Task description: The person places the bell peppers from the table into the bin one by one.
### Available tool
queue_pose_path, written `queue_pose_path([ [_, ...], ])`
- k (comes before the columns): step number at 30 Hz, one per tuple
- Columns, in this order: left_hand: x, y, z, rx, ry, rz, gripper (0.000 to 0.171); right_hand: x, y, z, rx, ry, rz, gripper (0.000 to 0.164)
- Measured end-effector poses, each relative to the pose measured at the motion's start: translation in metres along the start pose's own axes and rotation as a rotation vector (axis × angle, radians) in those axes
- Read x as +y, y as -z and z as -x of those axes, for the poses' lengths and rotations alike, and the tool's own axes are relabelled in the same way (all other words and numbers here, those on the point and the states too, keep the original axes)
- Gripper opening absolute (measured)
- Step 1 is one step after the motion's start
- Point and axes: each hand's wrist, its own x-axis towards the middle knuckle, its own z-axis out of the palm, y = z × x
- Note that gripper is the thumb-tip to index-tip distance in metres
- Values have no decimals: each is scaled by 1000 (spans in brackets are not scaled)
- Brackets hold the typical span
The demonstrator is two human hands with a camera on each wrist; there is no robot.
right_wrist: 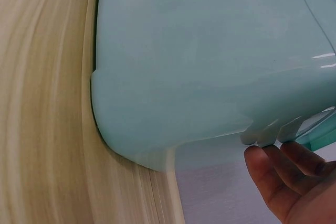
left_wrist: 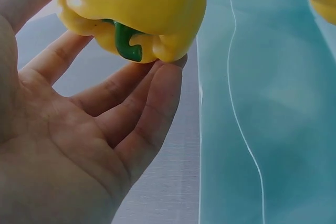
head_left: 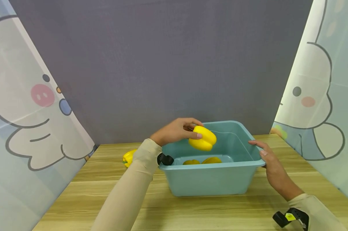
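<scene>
My left hand holds a yellow bell pepper between thumb and fingers, over the open top of a blue-green plastic basin. In the left wrist view, the green stem of this bell pepper points toward the palm. Two more yellow bell peppers, one left of the other, lie on the basin floor, partly hidden by its front wall. My right hand grips the basin's right rim; in the right wrist view its fingers reach under the rim against the outer wall.
Another yellow bell pepper lies on the wooden table left of the basin, partly behind the left forearm. A grey panel stands behind the table, and cartoon-printed sheets border both sides.
</scene>
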Motion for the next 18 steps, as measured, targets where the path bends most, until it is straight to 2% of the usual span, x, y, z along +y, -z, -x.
queue_pose_path([
  [18, -5, -7, -6, 29, 11, 18, 36, -2, 0, 0, 5, 5, 5, 47],
])
